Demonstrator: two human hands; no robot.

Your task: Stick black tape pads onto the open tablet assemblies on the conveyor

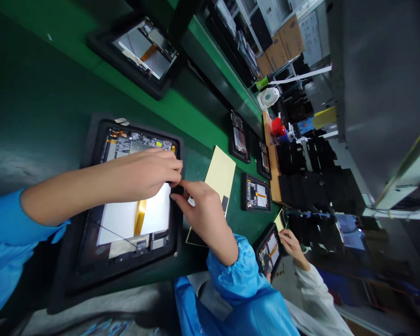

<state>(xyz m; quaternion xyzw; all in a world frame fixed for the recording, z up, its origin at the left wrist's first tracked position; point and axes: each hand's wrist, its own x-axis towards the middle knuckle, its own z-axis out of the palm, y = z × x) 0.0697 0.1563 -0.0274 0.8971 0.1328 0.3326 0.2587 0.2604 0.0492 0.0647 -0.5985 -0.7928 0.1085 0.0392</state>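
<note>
An opened tablet lies in a black foam tray in front of me, with circuit board, silvery battery and amber tape showing. My left hand reaches across it, fingers curled into a pinch at the tray's right edge. There my right hand meets it, thumb and index fingertip close together. Both hands are closed at the tablet's side. What lies between the fingertips is too small and dark to make out. A pale yellow backing sheet with a dark patch lies beside my right hand, partly hidden by it.
Another opened tablet rests in a tray across the green bench. Further trays with tablets stand along the right. A co-worker's hand is at another tablet. A small white fan and cardboard boxes are farther off.
</note>
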